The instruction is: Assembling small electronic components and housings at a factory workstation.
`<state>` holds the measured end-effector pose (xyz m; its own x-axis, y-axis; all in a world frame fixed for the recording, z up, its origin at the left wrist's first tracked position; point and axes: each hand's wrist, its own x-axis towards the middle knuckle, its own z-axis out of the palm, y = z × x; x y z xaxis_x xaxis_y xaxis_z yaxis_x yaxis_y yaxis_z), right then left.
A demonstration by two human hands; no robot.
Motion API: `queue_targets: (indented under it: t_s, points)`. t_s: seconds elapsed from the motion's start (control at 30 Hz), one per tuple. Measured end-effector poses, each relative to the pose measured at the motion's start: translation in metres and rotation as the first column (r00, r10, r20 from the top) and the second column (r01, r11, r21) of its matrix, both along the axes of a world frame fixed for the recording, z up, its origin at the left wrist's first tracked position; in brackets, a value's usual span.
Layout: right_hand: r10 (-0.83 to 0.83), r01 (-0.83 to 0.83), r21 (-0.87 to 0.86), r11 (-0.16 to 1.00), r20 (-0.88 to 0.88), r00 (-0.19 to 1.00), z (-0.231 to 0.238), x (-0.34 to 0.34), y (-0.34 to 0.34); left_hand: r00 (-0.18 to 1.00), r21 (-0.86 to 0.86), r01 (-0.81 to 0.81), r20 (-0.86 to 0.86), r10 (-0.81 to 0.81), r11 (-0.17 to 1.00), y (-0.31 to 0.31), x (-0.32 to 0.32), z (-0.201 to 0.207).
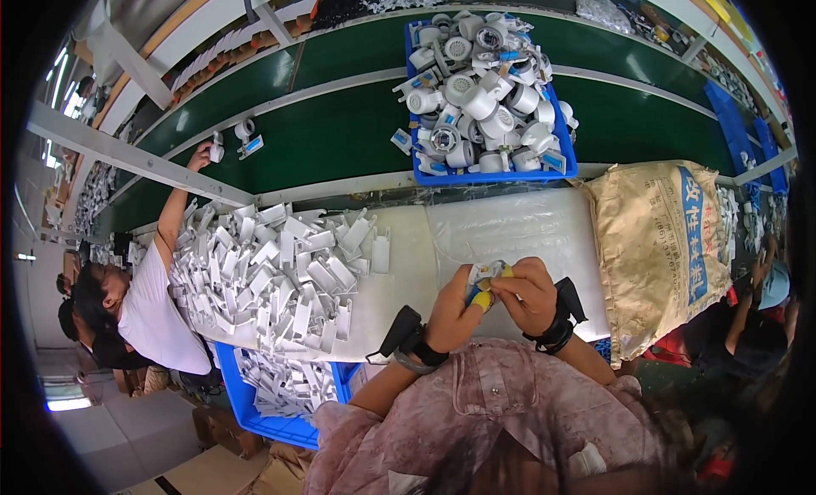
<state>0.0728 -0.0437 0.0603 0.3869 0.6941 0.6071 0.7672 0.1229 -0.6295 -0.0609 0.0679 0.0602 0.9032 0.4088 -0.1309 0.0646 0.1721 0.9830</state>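
My left hand [455, 312] and my right hand [529, 293] meet over the white work surface [408, 265], close to my body. Between them they hold a small white plastic part [484, 275] with a blue bit on it. Yellow covers sit on some of my fingertips. Each wrist carries a black strap with a small device. A heap of white plastic brackets [272, 274] lies to the left of my hands.
A blue tray [565, 163] heaped with round white parts sits on the green conveyor belt [340, 129]. A tan sack [659, 248] lies to my right. A blue bin [255, 410] of brackets stands below left. A co-worker's hand [201, 157] reaches onto the belt.
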Motion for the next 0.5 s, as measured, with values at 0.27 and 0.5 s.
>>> queue_targets:
  t_s: [0.27, 0.5]
  points:
    - [-0.014, 0.014, -0.003, 1.0, 0.033, 0.999, -0.0004, 0.0003, -0.0008, 0.999, 0.109, -0.044, 0.003, 0.044, 0.993, -0.0014, 0.0015, 0.0074]
    - [0.012, -0.009, -0.038, 0.999, 0.071, 0.997, 0.0052, 0.0034, 0.0002, 0.985, 0.339, -0.134, 0.15, 0.087, 0.931, -0.0035, 0.0051, 0.001]
